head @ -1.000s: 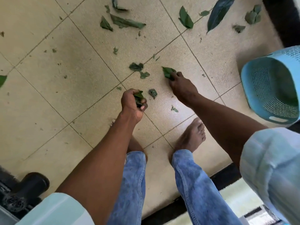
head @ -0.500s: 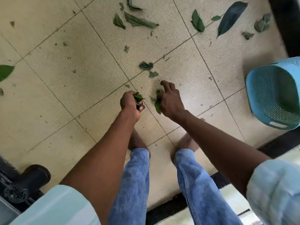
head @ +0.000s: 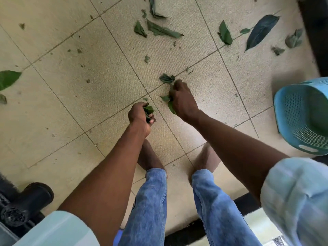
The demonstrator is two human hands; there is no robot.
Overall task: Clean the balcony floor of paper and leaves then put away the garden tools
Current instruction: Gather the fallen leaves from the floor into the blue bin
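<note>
Leaves [head: 171, 103] sit bunched in the right hand [head: 182, 98], now reaching onward; left hand [head: 141, 115] keeps its fingers clenched on scraps [head: 148, 110]; basket [head: 284, 121] waits nearby.

Floor [head: 92, 71]: matt beige tiles, fine rough texture. Basket [head: 284, 121], right: perforated light-blue plastic, smooth. Jeans [head: 218, 210]: faded denim cloth. Far leaf [head: 260, 31]: glossy.

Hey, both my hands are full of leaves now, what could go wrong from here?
1. Leaf ends stick out of the right hand and the left hand; pieces may slip out on the way to the blue basket.
2. The basket lies tipped on its side, so dropped leaves might spill back out.
3. The crumpled leaf by your right knuckles is easily overlooked.
</note>
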